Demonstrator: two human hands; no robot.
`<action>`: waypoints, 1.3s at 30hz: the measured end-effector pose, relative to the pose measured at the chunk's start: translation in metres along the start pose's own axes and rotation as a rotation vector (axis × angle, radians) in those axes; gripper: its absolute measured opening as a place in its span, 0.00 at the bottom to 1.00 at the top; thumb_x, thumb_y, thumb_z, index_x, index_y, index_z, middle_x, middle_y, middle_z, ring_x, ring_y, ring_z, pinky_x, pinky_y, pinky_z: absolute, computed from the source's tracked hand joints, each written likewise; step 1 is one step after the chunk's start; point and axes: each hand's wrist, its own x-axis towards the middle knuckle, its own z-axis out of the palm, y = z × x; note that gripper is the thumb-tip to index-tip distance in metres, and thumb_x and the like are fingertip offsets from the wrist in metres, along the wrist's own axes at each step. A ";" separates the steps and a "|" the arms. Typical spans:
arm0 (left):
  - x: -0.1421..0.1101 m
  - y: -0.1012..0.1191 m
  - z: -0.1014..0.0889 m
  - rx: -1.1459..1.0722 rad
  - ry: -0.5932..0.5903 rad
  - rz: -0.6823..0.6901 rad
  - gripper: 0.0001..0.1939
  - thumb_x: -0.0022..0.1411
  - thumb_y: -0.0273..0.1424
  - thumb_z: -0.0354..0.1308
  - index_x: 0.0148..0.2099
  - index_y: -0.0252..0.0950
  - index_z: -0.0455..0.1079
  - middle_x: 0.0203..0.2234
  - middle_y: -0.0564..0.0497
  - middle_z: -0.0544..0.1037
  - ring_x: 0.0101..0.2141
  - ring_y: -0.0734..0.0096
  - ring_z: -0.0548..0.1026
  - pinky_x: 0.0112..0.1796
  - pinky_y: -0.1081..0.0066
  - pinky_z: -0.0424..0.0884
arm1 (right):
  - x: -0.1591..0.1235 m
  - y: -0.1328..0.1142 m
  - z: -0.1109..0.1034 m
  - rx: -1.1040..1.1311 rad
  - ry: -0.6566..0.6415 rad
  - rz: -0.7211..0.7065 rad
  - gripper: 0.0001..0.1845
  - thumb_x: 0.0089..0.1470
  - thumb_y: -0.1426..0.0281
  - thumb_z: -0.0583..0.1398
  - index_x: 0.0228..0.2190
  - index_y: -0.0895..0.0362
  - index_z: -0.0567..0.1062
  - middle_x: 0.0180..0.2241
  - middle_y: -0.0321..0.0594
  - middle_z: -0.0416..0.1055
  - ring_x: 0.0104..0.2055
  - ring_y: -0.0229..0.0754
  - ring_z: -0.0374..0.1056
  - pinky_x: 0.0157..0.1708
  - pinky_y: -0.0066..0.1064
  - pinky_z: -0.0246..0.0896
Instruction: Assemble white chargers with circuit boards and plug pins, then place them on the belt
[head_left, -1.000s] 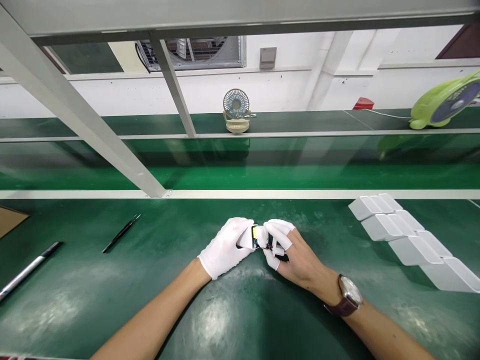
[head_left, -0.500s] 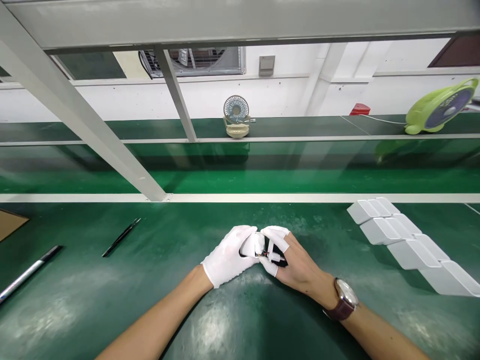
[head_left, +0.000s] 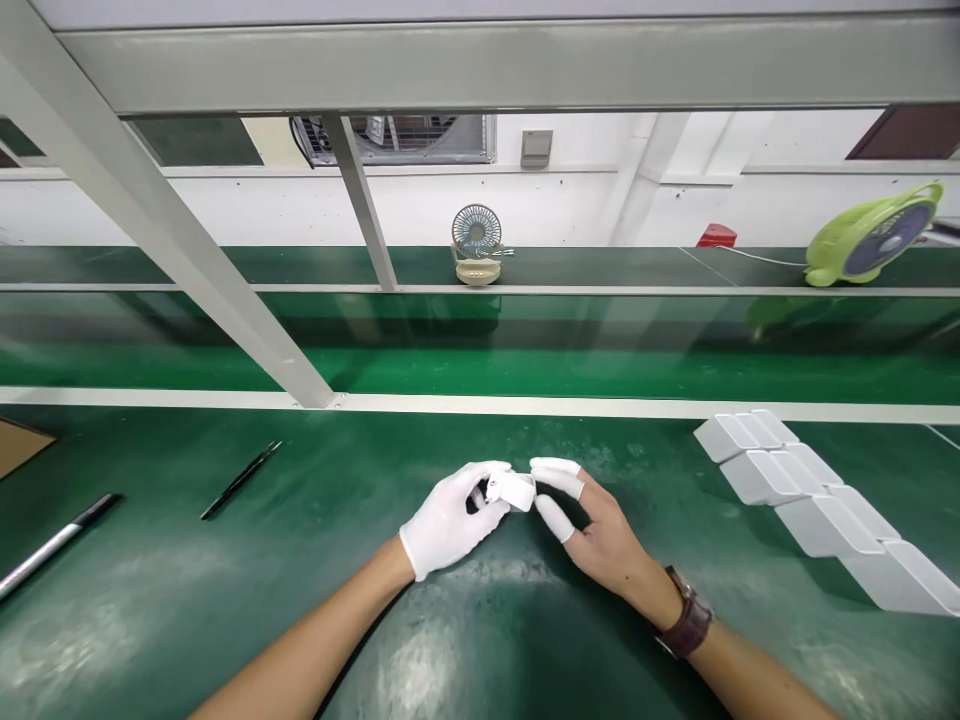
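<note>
Just above the green bench, my left hand point(head_left: 452, 522) in a white glove pinches a small white plastic part point(head_left: 513, 491) between thumb and fingers. The part looks like a rounded housing with a small round detail at its left end; its exact kind is not clear. To its right is my right hand point(head_left: 592, 515), with white finger cots on the thumb and two fingers. Those fingers are apart, and their tips lie close to the part's right end; whether they touch it I cannot tell. Nothing shows between them.
Stacked white bins point(head_left: 821, 510) stand at right. Black tweezers point(head_left: 240, 481) and a silver-black pen-like tool point(head_left: 56, 545) lie at left, beside a brown board point(head_left: 22, 448). A slanted grey post point(head_left: 225, 300) meets the bench's back rail. Beyond stand a small fan point(head_left: 477, 245) and a green fan point(head_left: 874, 235).
The white part has been turned in my left hand, and its dark opening with wires no longer shows. My right fingers have opened off it. The camera view has tilted slightly up.
</note>
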 end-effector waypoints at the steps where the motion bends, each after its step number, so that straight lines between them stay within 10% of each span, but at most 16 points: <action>1: 0.000 0.000 0.000 -0.052 -0.010 -0.038 0.22 0.62 0.35 0.61 0.58 0.39 0.68 0.48 0.47 0.78 0.43 0.62 0.78 0.46 0.60 0.76 | -0.001 0.001 0.002 -0.032 -0.025 -0.045 0.20 0.63 0.72 0.58 0.57 0.53 0.69 0.57 0.48 0.67 0.60 0.48 0.65 0.60 0.46 0.64; 9: 0.003 -0.005 0.003 -0.436 0.004 -0.119 0.23 0.66 0.41 0.58 0.59 0.37 0.66 0.52 0.42 0.77 0.52 0.56 0.75 0.52 0.55 0.74 | -0.003 0.003 0.008 -0.251 -0.145 -0.308 0.32 0.61 0.78 0.59 0.63 0.50 0.61 0.60 0.52 0.62 0.60 0.50 0.64 0.54 0.46 0.69; 25: 0.008 -0.005 -0.006 -0.731 -0.105 -0.123 0.36 0.54 0.42 0.71 0.61 0.35 0.64 0.49 0.38 0.78 0.50 0.55 0.77 0.49 0.56 0.73 | -0.004 0.008 0.019 -0.234 -0.142 -0.321 0.29 0.63 0.77 0.58 0.62 0.50 0.63 0.58 0.50 0.66 0.57 0.48 0.68 0.52 0.42 0.73; 36: 0.008 -0.022 -0.013 -0.655 0.335 -0.119 0.28 0.66 0.49 0.54 0.56 0.31 0.67 0.40 0.42 0.79 0.41 0.62 0.78 0.35 0.66 0.74 | 0.026 -0.009 0.001 -0.210 0.130 -0.424 0.31 0.56 0.81 0.61 0.58 0.49 0.69 0.52 0.49 0.71 0.51 0.51 0.73 0.45 0.43 0.76; 39: 0.010 -0.022 -0.017 -0.640 0.430 -0.134 0.27 0.66 0.48 0.55 0.55 0.31 0.67 0.38 0.43 0.78 0.39 0.63 0.77 0.35 0.66 0.74 | 0.022 0.001 0.008 -0.243 0.034 -0.374 0.25 0.59 0.78 0.60 0.56 0.52 0.71 0.51 0.49 0.71 0.49 0.49 0.74 0.45 0.40 0.76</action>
